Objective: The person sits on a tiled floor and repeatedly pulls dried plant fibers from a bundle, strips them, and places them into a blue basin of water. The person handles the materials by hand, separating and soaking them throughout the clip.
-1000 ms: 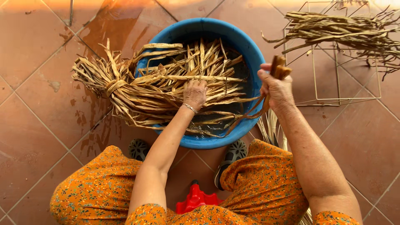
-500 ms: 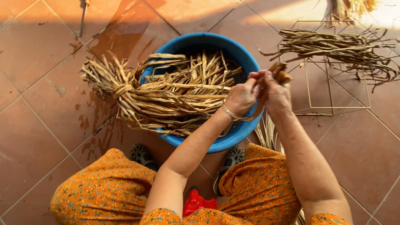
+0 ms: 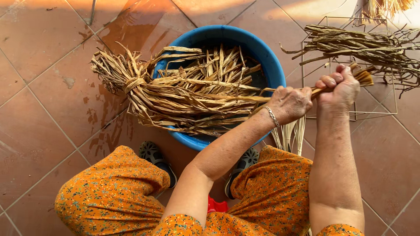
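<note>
Both hands grip one dried leaf strip (image 3: 262, 98): my right hand (image 3: 339, 87) is fisted around its end, and my left hand (image 3: 289, 104), just beside it, pinches the strip closer to the bundle. Left of them I see the tied bundle of dried leaves (image 3: 183, 94) lying across the blue basin (image 3: 267, 54). Beyond the right hand, more strips (image 3: 358, 46) rest on a wire rack (image 3: 393, 87).

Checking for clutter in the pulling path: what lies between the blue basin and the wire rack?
In the head view, both hands, left hand and right hand, grip a dried leaf strip between the blue basin and wire rack; below is tiled floor.
</note>
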